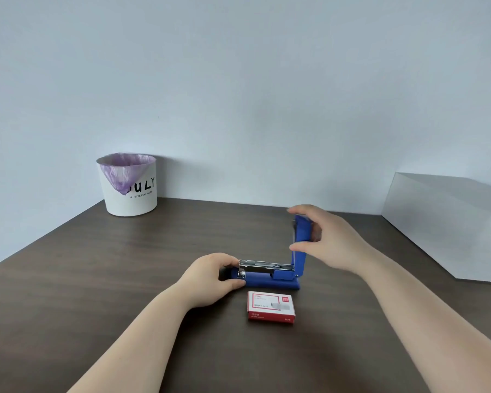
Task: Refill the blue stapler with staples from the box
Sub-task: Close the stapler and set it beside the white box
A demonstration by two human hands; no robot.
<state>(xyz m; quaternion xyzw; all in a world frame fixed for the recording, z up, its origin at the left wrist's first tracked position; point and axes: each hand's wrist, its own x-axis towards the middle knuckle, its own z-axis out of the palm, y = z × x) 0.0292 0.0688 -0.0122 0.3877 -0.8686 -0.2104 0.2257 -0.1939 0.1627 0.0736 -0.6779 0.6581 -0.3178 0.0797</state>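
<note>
Two hands: both on the stapler point(270, 280).
Left hand point(210, 276): closed round its front end, on the table point(97, 279).
Right hand point(321, 239): fingers pinching the raised lid.
Staple box point(270, 307): closed, just in front, untouched.

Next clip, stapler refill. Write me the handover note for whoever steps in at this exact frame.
Left hand: grip on the front end of the blue stapler, steadying its base on the table.
Right hand: fingers around the stapler's top cover, which is swung up roughly vertical.
Staple channel: exposed; whether it holds staples cannot be told.
Staple box: flat on the table just in front of the stapler, closed, untouched.
Done: stapler opened.
Left: open the box, lay a staple strip in the channel, close the cover.
</note>
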